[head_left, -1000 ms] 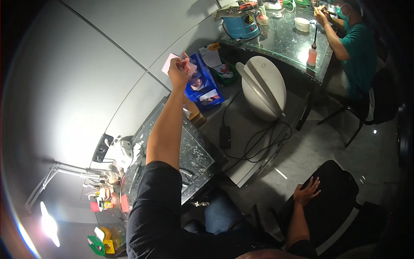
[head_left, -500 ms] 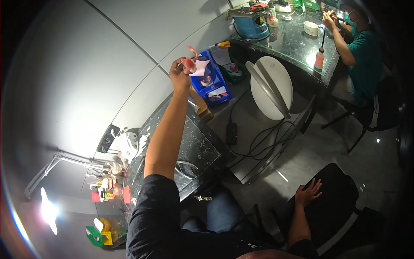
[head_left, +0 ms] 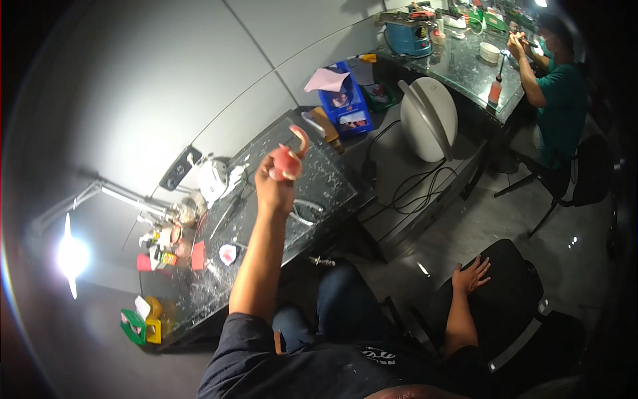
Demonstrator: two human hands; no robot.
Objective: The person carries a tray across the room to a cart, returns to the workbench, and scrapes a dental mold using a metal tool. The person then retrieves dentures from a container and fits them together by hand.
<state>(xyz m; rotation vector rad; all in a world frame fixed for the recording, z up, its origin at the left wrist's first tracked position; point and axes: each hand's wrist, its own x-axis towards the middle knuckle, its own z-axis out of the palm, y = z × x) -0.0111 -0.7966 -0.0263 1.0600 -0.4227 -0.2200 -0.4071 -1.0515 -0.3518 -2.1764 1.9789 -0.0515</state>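
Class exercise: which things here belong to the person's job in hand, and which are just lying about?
In hand:
pink, curved denture-like pieces with pale edges, held by the left hand

Apparently just lying about, untouched:
blue, boxy machine on the far glass-topped bench
off-white oval object with a curved band
green plastic container at lower left

Pink dentures [head_left: 287,163]: smooth, glossy, plastic-looking. Workbench top [head_left: 325,183]: glossy, white-specked. Far table [head_left: 460,63]: shiny glass surface. Blue bin [head_left: 359,105]: smooth plastic. Pink sheet [head_left: 327,80]: matt paper. T-shirt [head_left: 299,374]: matt cloth. Jeans [head_left: 343,299]: denim. Lamp arm [head_left: 129,199]: metal-looking.
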